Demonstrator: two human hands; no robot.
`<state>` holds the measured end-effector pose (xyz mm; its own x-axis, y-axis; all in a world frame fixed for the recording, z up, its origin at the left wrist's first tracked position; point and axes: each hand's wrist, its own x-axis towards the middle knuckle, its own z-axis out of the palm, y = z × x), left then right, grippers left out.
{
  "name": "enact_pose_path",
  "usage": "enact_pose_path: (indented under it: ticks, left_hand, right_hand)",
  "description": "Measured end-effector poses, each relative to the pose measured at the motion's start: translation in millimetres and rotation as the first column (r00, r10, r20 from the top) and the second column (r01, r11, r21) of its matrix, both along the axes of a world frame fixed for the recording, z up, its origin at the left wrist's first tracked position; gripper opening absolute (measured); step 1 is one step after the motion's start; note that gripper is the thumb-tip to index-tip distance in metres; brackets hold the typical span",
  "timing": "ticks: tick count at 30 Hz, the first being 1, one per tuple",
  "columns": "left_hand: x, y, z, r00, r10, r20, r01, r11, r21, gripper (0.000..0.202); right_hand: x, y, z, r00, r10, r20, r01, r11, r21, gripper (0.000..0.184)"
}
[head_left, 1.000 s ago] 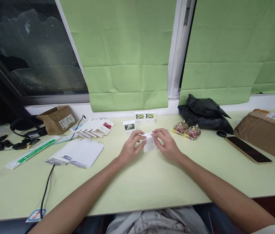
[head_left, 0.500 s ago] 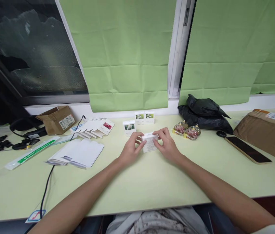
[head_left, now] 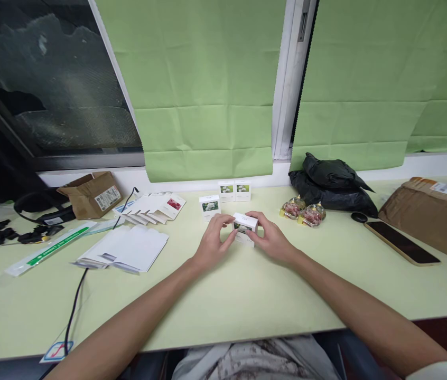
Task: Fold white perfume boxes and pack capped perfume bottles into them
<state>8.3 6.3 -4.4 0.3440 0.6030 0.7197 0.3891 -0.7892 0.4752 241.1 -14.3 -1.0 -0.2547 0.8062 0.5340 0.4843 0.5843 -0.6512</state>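
Both my hands hold one small white box (head_left: 244,227) with a flower picture on its side, just above the pale green table (head_left: 223,301). My left hand (head_left: 212,244) pinches its left end, fingers closed on it. My right hand (head_left: 271,239) grips the right end and top. Behind it a like box (head_left: 210,206) stands alone, and two more boxes (head_left: 234,190) stand side by side near the window sill. Two round glass bottles (head_left: 304,210) with pink contents lie to the right of my hands.
Flat white sheets (head_left: 126,249) and fanned cards (head_left: 154,207) lie to the left, crossed by a black cable (head_left: 77,295). A torn cardboard box (head_left: 92,193), black headphones (head_left: 39,208), a black bag (head_left: 332,184), a phone (head_left: 401,242) and a brown parcel (head_left: 431,215) ring the table.
The white box has been turned in my hands: its printed text face was up before, now its flower-picture side faces me and it is tilted.
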Motion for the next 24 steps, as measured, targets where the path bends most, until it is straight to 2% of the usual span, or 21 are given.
enact_pose_path:
  ticks: [4,6,9,12,16,19,22,24]
  left_hand:
    - [-2.9,6.9,-2.1,1.0,-0.028,0.004,0.029,0.989,-0.143,0.048]
    - [-4.9,9.2,-2.4,0.998,-0.058,-0.022,0.051,0.973,-0.224,0.046]
    - [-6.8,11.5,-2.2,0.999,-0.042,-0.021,0.034,0.959,-0.28,0.045]
    - [-7.3,12.8,-2.3,0.999,-0.028,-0.015,0.023,0.957,-0.289,0.045]
    - [-7.8,13.5,-3.6,0.998,-0.05,-0.021,0.043,0.96,-0.276,0.043]
    - [-8.0,12.6,-4.9,0.997,-0.064,-0.034,0.053,0.962,-0.269,0.044]
    - [-7.9,12.1,-5.0,0.997,-0.073,-0.041,0.06,0.965,-0.254,0.042]
    - [-9.0,15.2,-4.5,1.0,-0.019,0.003,0.019,0.979,-0.203,0.041]
  right_hand:
    - [-0.5,-0.3,0.7,0.999,0.047,-0.015,-0.048,0.998,-0.033,0.039]
    - [0.1,0.5,0.8,0.999,0.049,-0.005,-0.049,0.998,-0.028,0.037]
    - [1.8,3.6,0.2,1.0,0.009,0.013,-0.009,1.0,0.009,0.039]
    - [3.6,6.6,-0.3,0.999,-0.032,0.025,0.03,0.998,0.059,0.042]
    - [4.1,7.0,0.4,1.0,-0.006,0.031,0.003,0.997,0.072,0.04]
    - [3.7,5.7,0.5,1.0,0.001,0.028,-0.002,0.999,0.048,0.041]
    - [3.7,4.9,-0.3,0.999,-0.02,0.033,0.021,1.0,-0.017,0.05]
    - [4.2,5.2,-1.0,0.998,-0.038,0.043,0.041,0.996,-0.078,0.054]
